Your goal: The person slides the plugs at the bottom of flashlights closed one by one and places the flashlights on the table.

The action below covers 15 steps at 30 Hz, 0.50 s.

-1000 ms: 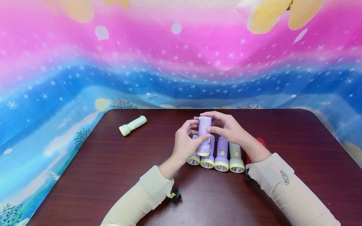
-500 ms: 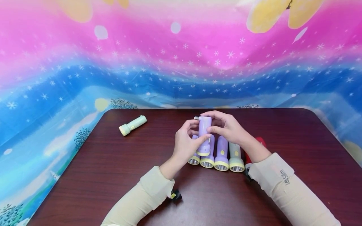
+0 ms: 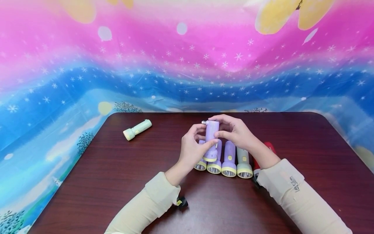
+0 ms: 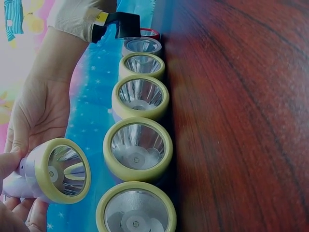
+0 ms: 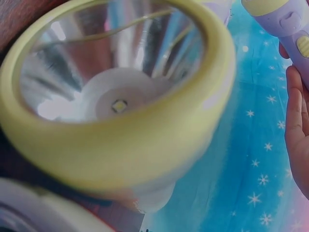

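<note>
A purple flashlight with a yellow rim is held above the table, its lens end toward me and low. Metal plug prongs stick out sideways from its tail. My left hand grips its lower body, thumb across the front. My right hand holds the upper body between thumb and fingers. Beneath and beside it lie more flashlights in a row, among them a purple one and a grey-green one. In the left wrist view, the held flashlight's lens faces the row's lenses.
A pale green flashlight lies alone at the far left of the brown table. Partly hidden behind my right wrist is a red flashlight, at the right end of the row. A patterned cloth hangs behind the table.
Both hands keep their hold on the purple flashlight. It shifts very slightly to the right; the other flashlights stay put.
</note>
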### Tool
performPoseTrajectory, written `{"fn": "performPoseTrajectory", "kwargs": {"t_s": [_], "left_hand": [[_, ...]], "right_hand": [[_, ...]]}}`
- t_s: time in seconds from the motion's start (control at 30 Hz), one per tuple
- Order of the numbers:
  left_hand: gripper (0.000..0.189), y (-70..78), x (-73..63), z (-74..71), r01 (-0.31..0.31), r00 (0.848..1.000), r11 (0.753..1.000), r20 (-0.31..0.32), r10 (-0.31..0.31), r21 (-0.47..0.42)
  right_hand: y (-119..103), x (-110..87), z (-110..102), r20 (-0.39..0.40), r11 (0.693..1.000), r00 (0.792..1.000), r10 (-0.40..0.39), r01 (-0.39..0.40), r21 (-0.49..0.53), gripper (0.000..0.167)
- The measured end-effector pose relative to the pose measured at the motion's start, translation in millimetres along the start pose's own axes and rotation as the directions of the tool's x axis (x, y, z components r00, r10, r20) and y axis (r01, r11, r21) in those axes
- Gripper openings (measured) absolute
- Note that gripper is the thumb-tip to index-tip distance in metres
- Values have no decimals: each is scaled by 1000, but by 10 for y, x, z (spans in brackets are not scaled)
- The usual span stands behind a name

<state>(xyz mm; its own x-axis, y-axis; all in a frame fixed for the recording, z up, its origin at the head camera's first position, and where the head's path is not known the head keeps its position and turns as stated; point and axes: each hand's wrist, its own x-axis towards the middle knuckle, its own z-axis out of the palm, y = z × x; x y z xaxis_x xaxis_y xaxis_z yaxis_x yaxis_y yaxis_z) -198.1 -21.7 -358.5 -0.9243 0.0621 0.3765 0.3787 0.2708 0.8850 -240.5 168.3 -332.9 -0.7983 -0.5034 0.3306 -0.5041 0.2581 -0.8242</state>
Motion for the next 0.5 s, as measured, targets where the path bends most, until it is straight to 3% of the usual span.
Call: {"fn": "performPoseTrajectory", "kwargs": {"t_s": [0.5], "left_hand": [[51, 5, 9, 14, -5, 1000, 1000, -1, 5, -21]], "right_hand": [[4, -27, 25, -78, 1000, 997, -13, 13, -3, 44]]}}
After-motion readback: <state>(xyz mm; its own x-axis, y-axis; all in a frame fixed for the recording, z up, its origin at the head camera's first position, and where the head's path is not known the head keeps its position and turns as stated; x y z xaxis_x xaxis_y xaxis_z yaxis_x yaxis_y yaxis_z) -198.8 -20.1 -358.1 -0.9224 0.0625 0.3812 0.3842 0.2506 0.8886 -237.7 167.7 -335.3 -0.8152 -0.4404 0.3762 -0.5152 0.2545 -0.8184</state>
